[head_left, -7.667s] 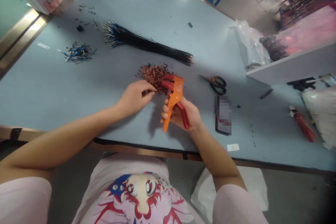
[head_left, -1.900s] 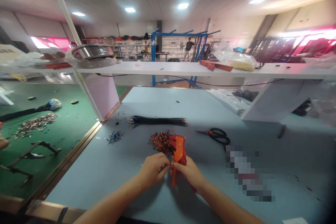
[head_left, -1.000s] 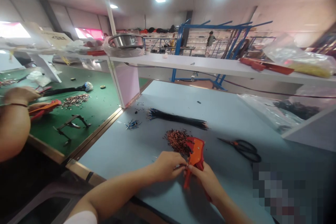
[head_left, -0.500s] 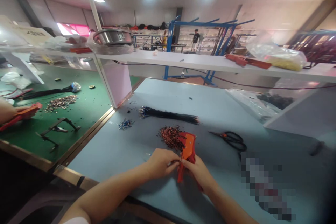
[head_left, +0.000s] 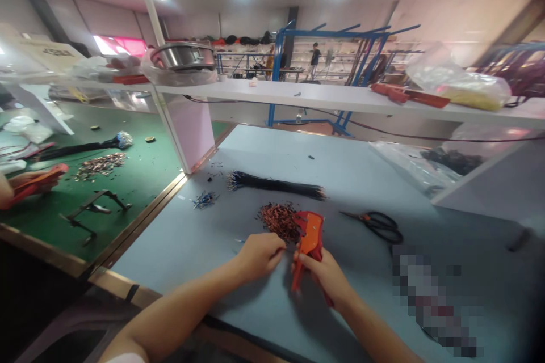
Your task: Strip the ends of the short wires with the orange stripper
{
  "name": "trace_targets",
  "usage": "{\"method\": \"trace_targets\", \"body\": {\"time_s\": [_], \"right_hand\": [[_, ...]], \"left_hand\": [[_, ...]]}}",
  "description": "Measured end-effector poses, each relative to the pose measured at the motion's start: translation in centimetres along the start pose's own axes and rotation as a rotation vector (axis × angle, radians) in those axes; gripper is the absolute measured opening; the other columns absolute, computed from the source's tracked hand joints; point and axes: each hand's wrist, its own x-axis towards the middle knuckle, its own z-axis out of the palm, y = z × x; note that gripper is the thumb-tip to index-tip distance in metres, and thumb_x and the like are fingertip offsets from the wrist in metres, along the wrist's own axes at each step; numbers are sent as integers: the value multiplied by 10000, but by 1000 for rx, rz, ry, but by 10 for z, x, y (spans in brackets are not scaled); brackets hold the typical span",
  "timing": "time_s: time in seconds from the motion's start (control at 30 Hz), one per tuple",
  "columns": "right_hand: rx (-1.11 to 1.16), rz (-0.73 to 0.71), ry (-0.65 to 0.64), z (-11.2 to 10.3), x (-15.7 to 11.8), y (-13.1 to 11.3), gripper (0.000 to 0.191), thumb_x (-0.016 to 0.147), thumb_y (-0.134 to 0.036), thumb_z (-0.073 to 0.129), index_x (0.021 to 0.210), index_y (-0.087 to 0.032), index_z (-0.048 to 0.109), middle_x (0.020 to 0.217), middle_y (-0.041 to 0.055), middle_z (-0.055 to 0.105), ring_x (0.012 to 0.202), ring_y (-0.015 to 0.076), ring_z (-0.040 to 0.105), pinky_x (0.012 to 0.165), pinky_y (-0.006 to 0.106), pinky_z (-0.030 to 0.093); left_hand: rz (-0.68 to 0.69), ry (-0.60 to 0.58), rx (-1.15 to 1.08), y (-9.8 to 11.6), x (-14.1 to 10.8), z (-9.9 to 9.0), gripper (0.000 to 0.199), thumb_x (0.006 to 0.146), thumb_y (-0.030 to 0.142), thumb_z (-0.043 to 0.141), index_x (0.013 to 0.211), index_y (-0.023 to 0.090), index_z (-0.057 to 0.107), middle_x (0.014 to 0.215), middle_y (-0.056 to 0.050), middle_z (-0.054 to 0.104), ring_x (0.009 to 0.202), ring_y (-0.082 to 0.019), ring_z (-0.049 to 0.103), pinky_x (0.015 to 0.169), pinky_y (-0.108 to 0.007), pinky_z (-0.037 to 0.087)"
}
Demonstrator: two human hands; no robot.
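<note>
My right hand (head_left: 326, 272) is wrapped round the handles of a red-orange hand tool (head_left: 310, 235), whose head points away from me. Just left of it, my left hand (head_left: 261, 254) is closed in a pinch, apart from the tool; what it pinches is too small to make out. A thin blue-white wire end (head_left: 240, 241) shows left of that hand. Beyond both hands lies a pile of small reddish-brown scraps (head_left: 279, 220), partly behind the tool's head. A bundle of black wires (head_left: 276, 184) rests farther back on the grey-blue table (head_left: 170, 255).
Black-handled scissors (head_left: 381, 226) lie right of the tool. Small blue scraps (head_left: 204, 199) sit at the left. A white shelf (head_left: 272, 91) crosses above the table. On the green table, another person's hand (head_left: 25, 181) holds a red tool.
My hands have moved apart. The tool has shifted slightly right and away from my left hand, which has drawn back a little to the left.
</note>
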Motion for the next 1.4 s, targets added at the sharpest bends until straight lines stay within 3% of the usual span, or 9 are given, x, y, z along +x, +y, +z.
{"method": "trace_targets", "body": {"time_s": [0.23,0.5,0.77,1.4], "right_hand": [[37,-10,9,-1,-2,-9,383,629,-336,734,895,-187,501,761,2,621,660,196,638,647,346,519],[9,-7,-48,-1,-1,-5,381,639,-340,726,890,-178,488,732,0,613,621,190,638,618,345,517],[-116,20,-142,5,-8,1,318,656,-277,707,862,-160,494,739,5,617,632,162,627,638,327,514],[-104,64,-132,5,-5,5,303,644,-272,680,841,-168,474,722,-2,612,597,165,625,585,315,500]], "left_hand": [[-88,112,-20,-11,3,-5,146,829,214,495,867,199,636,814,-16,670,754,-141,601,689,-231,405],[-115,156,-28,-12,4,-5,140,835,213,489,841,200,628,778,-10,649,716,-137,580,673,-244,405],[-224,248,-133,-20,7,-8,92,805,204,517,809,195,609,765,3,629,670,-118,544,637,-232,397],[-158,245,-65,-22,8,-4,107,834,207,503,838,200,610,802,-7,632,764,-140,583,697,-254,429]]}}
